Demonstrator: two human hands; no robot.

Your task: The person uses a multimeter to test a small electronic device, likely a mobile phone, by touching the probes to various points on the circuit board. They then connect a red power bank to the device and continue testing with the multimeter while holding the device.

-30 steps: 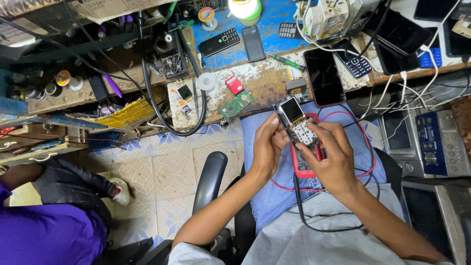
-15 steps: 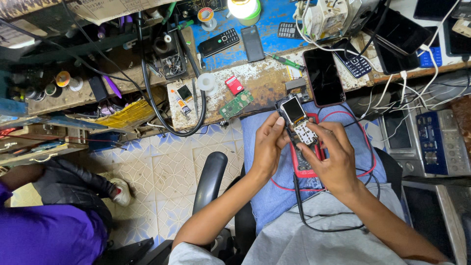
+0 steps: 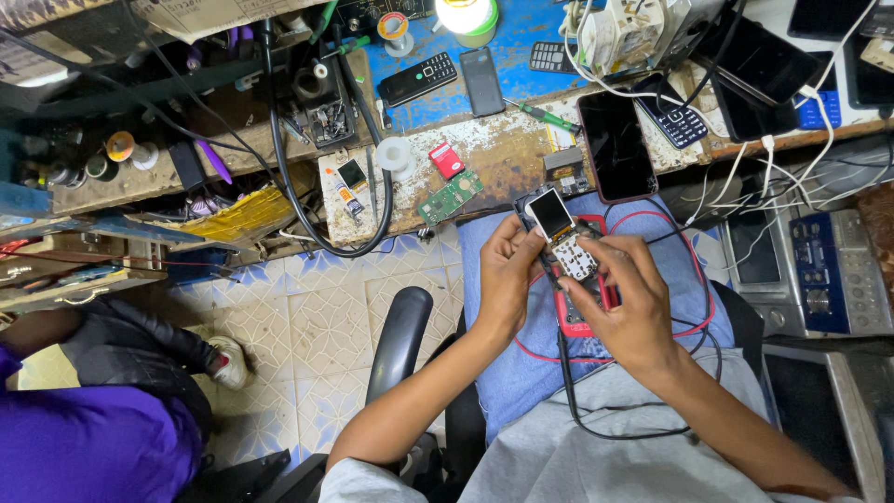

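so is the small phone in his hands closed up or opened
Opened: the phone shows bare keypad board below its screen, held by the left hand and right hand.

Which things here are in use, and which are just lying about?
In use: left hand and right hand holding the opened keypad phone; red meter on the lap.

Lying about: green board, black smartphone, tape roll, second keypad phone.

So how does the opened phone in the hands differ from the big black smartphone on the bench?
The opened keypad phone is held over the lap between the left hand and right hand; the black smartphone lies flat on the workbench, untouched. The held one is smaller, its inner parts bare and its small screen pale; the smartphone is bigger, closed and dark. Both lie screen up.
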